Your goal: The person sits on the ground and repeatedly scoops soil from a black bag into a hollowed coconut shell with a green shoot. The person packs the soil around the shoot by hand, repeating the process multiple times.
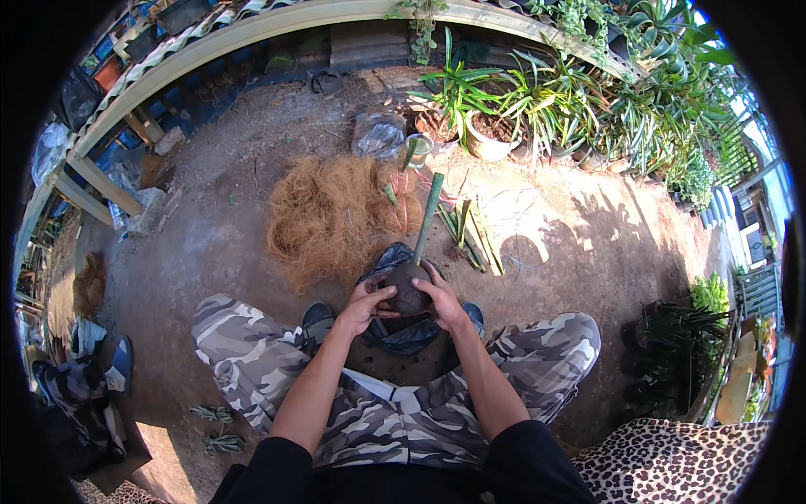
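Observation:
A dark, rounded ball of soil (408, 296) is cupped between both hands. My left hand (365, 305) presses its left side, and my right hand (444, 299) wraps the right side, with both thumbs on the near face. From the top of the ball rises a stiff green cylindrical leaf cutting (429, 217), tilted slightly right. Beneath the ball a black plastic bag (409, 340) lies open between my feet, with dark soil inside. Dirt coats my fingers. The far side of the ball is hidden.
Beyond the bag lies a heap of brown coconut fibre (321, 214), beside fibre bundles bound with pink string (400, 211). Cut green leaves (482, 239) rest to the right. Farther off are a clear plastic cup (419, 148) and potted plants (491, 135). A person's shoe (119, 365) shows at left.

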{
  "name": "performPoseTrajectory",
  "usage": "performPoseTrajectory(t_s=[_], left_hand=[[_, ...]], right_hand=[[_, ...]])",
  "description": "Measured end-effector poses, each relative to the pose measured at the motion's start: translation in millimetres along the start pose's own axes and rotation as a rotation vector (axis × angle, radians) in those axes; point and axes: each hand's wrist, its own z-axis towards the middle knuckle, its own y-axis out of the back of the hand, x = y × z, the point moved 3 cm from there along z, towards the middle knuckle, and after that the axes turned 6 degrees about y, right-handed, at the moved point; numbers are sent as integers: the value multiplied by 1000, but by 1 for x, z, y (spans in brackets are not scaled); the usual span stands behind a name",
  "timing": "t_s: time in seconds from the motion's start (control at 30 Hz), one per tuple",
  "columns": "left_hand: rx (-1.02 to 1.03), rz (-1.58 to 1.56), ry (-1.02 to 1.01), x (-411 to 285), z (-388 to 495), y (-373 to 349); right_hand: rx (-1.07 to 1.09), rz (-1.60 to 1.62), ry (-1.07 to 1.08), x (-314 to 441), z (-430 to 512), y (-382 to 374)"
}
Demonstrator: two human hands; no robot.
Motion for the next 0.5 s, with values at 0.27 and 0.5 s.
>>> performPoseTrajectory(t_s=[0.27,0.5], left_hand=[[-66,132,-103,-2,-2,-5],[-64,201,-168,-1,-3,-7]], right_hand=[[13,-6,47,5,-3,-7],[5,-111,62,1,0,-7]])
